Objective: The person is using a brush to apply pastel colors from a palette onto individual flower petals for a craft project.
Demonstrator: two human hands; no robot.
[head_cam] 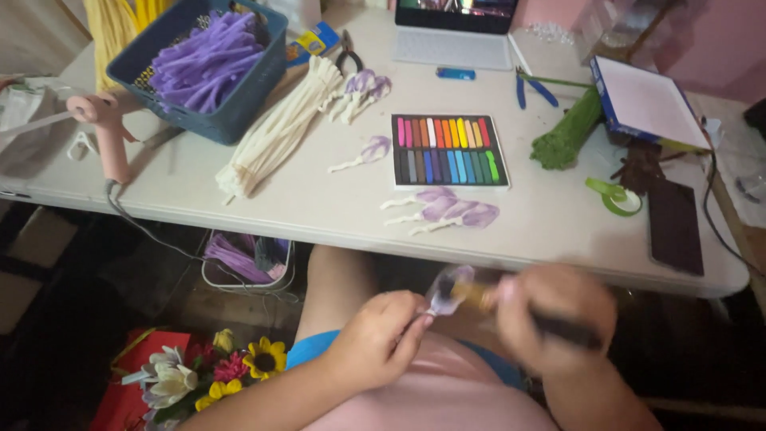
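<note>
Pinching a small lilac petal piece over the lap, the left hand is closed on its stem. The right hand, blurred, grips a dark brush touching the petal. Beyond, finished petals lie on the table before the chalk pastel tray.

A small petal of pale lilac fuzzy wire, looped into a rounded leaf shape with a thin white stem, sits off the table, just below its near edge and over the lap. It is blurred, tilted up to the right, its stem end pinched from below. Against its upper tip lies a brush: dark slim handle, brassy ferrule, bristles touching the petal, slanting down to the right.
</note>
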